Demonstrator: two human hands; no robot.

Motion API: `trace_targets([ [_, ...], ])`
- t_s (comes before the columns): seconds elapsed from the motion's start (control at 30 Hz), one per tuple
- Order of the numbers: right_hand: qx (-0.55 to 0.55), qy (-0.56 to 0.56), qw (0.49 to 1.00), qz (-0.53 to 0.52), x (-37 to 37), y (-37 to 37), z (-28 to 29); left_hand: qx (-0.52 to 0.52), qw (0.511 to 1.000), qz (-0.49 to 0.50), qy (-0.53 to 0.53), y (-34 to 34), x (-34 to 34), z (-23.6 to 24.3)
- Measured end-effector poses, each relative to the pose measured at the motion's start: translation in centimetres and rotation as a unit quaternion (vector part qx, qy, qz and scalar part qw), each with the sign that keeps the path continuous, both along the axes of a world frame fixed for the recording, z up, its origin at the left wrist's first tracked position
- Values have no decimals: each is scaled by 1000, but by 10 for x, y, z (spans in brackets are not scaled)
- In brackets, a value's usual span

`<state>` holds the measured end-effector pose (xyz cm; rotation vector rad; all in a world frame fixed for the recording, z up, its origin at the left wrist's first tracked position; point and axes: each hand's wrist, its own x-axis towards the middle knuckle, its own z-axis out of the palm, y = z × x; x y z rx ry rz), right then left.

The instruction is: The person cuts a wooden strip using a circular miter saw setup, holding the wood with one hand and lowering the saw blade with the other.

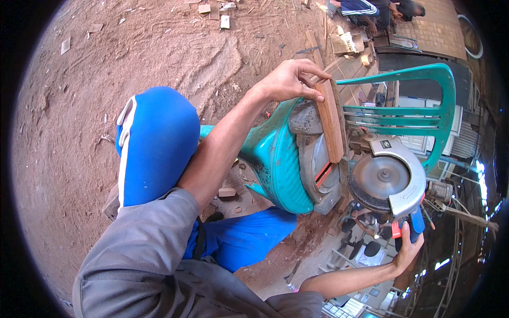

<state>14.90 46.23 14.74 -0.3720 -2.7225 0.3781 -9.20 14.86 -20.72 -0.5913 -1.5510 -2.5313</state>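
My left hand (301,80) is closed on a reddish-brown wooden strip (332,124), thumb on one side and fingers at its far end. The strip lies along the fence of the mitre saw's grey base (317,180), near the slot with red edges. The round saw blade (383,175) stands raised to the right of the strip and apart from it, partly covered by a silver guard (413,197). My right hand (408,247) is wrapped round the saw's blue handle (417,221), next to its red trigger. The saw rests on a green plastic chair (275,164).
Brown dirt ground (159,47) with scattered wood offcuts (227,192) spreads around my blue-clad legs (159,143). The chair's green backrest (445,106) rises behind the saw. Another person (371,10) sits at the top right, near wood scraps (347,42).
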Motion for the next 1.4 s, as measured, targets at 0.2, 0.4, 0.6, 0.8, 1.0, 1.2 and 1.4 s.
trace_targets([
  [0.2, -6, 3, 1000, -15, 0, -3, 0, -7, 1000, 9, 18, -1, -1, 2],
  [0.4, -3, 13, 1000, -21, 1, -2, -1, -9, 1000, 10, 26, -3, 0, 5],
  [0.6, -13, 7, 1000, -20, 1, 0, 0, -15, 1000, 4, 11, -4, 0, 6],
  [0.8, 7, 6, 1000, -11, 0, -3, -1, -35, 999, 9, 9, -5, 2, 7],
  [1.0, -9, -23, 1000, 8, -2, -4, 2, 2, 999, -37, -16, -7, 4, 10],
  [1.2, -8, -37, 999, -19, -2, -6, 6, -18, 998, -54, -12, -6, 3, 14],
  [1.4, -25, -43, 999, 23, -8, -16, 4, -27, 998, -53, -13, -3, 1, 13],
])
